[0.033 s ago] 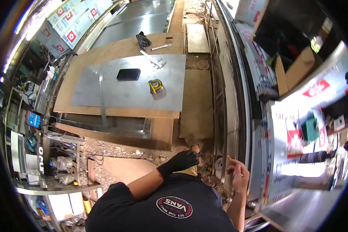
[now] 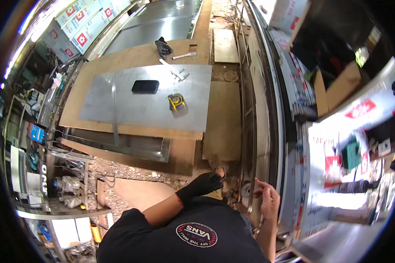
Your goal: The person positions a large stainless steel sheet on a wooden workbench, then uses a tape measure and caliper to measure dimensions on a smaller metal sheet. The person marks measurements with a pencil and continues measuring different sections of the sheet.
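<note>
My left hand, in a black glove, is held across in front of my shirt with its fingers curled in. Whatever it may hold is hidden. Bare and raised on the right, my right hand has bent fingers, and a small orange-tipped thing too tiny to name shows at its top. Neither hand touches the workbench. On the bench lies a grey metal sheet, carrying a black phone, a yellow and black tape measure and a caliper. Beyond them are a black glove and a white marker.
A wooden board lies under the sheet. A long metal frame runs along the right side, near film-wrapped panels and an open cardboard box. Cluttered shelves stand at left. Rubble and boards cover the ground.
The view has shifted slightly, so the bench and its things sit a little lower. Both hands keep nearly the same pose.
</note>
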Motion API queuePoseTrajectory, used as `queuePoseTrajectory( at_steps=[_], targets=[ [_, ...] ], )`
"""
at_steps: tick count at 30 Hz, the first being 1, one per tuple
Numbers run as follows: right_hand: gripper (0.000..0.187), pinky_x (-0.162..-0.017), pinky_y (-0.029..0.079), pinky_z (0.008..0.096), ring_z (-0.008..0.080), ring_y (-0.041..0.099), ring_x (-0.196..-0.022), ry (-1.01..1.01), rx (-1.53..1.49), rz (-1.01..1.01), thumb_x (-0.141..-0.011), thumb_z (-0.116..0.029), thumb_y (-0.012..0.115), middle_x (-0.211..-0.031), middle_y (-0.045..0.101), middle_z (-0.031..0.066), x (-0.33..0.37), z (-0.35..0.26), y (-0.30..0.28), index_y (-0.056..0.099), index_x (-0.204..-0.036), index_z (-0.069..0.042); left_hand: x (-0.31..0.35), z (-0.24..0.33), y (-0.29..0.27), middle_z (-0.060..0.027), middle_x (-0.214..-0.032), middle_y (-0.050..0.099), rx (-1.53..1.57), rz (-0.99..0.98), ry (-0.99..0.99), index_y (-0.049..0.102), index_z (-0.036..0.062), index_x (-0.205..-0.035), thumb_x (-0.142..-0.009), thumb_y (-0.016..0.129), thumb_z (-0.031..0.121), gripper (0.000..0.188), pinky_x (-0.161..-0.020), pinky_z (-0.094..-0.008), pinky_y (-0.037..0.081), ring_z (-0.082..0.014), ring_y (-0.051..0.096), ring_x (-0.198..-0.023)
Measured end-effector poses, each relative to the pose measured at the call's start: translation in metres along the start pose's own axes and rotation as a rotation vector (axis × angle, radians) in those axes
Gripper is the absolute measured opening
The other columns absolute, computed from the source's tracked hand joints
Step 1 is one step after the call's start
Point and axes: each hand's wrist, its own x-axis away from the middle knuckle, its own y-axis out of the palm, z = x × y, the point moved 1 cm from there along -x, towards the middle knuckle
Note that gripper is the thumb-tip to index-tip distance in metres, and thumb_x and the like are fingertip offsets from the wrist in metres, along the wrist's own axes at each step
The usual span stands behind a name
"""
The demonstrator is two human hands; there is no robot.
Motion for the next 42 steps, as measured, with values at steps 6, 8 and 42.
queuePoseTrajectory(
  at_steps=[6,8,42],
  targets=[
    [0.040,-0.077,0.053,0.0295,0.0155,0.067,-0.086,0.031,0.147,-0.185,-0.106,-0.030,0.055,-0.100,0.073,0.0135,-0.148,-0.006,0.023,0.068,-0.120,0.005,-0.087,-0.021,-0.070,-0.0134,-0.116,0.068,0.543,0.491,-0.469,0.062,0.0003,-0.121,-0.089,0.076,0.019,0.040,-0.089,-0.0366,0.052,-0.0253,0.067,-0.102],
    [0.040,-0.081,0.053,0.0294,0.0160,0.068,-0.092,0.016,0.159,-0.261,-0.106,-0.030,0.056,-0.113,0.073,0.0160,-0.194,-0.014,0.025,0.068,-0.122,0.004,-0.118,-0.027,-0.125,-0.0165,-0.116,0.067,0.157,0.682,-0.353,0.060,0.0001,-0.123,-0.086,0.078,0.018,0.045,-0.091,-0.0402,0.052,-0.0308,0.066,-0.104],
    [0.025,-0.067,0.053,0.0287,0.0167,0.070,-0.074,-0.355,0.215,-1.466,-0.096,-0.008,0.063,-0.081,0.073,0.0121,-0.608,-0.049,0.417,0.065,-0.117,0.005,-0.206,-0.093,-0.207,-0.0188,-0.121,0.061,-0.529,1.039,-1.659,0.058,0.0052,-0.133,-0.081,0.072,0.033,0.060,-0.094,-0.0522,0.045,-0.0372,0.058,-0.111]
  ],
)
